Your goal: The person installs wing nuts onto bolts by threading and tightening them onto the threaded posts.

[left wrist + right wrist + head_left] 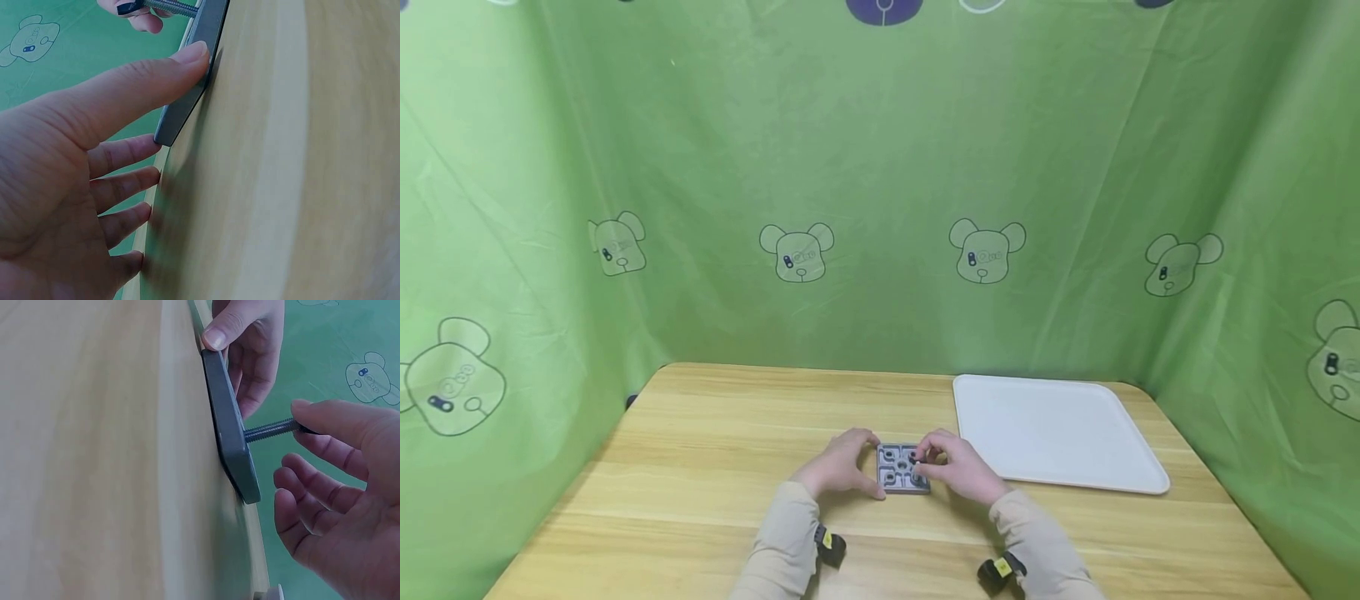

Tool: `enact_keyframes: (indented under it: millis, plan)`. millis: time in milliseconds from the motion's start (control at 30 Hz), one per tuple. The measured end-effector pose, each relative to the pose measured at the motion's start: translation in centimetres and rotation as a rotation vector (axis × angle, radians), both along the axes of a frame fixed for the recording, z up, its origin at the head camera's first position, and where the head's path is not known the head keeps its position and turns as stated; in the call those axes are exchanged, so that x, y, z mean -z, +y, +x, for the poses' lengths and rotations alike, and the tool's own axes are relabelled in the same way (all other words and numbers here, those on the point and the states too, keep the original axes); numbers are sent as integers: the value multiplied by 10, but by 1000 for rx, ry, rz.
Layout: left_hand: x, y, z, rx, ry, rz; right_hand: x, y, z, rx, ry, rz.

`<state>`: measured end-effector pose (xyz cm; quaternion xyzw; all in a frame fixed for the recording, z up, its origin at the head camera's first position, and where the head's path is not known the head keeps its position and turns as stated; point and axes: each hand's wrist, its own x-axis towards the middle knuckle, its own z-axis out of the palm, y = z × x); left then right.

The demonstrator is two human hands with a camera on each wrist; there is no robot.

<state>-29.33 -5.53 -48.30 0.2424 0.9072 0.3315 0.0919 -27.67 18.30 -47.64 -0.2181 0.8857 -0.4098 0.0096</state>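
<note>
A square grey plate (903,480) with round recesses lies on the wooden table, between both hands. My left hand (844,467) grips its left side, thumb on the near edge and forefinger at the far edge. The other left fingers stretch out past the plate in the left wrist view. A threaded bolt (272,430) with a dark head stands up from the plate. My right hand (958,469) pinches that head between thumb and forefinger, its remaining fingers loosely curled and apart from the plate. How deep the bolt sits is hidden.
A white tray (1060,433) lies at the back right of the table (715,433), just beyond my right hand. Green curtain (880,167) with bear-head drawings surrounds the back and sides. Black straps with small devices sit on both sleeved forearms.
</note>
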Motion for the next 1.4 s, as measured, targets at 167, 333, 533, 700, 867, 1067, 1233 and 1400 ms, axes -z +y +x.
enact_keyframes:
  millis: [167, 333, 533, 700, 867, 1067, 1233, 1400]
  plan:
    - [0, 0, 1, -1, -3, 0, -2, -2, 2, 17, -6, 3]
    - [0, 0, 0, -2, -7, 0, -4, -1, 3, 13, -33, 3]
    - [2, -1, 1, -3, -6, 7, -9, 5, 1, 32, -50, -15]
    - [2, -1, 1, -2, -3, 9, -11, 10, 0, 32, -45, -12]
    - [1, 0, 1, -3, -6, 11, -8, 12, -1, 7, -27, 7]
    - [1, 0, 1, -4, -4, 9, -7, 11, -1, -20, -3, 24]
    - [0, 0, 1, -6, -6, 6, -8, 8, 0, -32, -6, 21]
    - [0, 0, 1, -7, -11, 9, -6, 6, 1, -38, -13, 11]
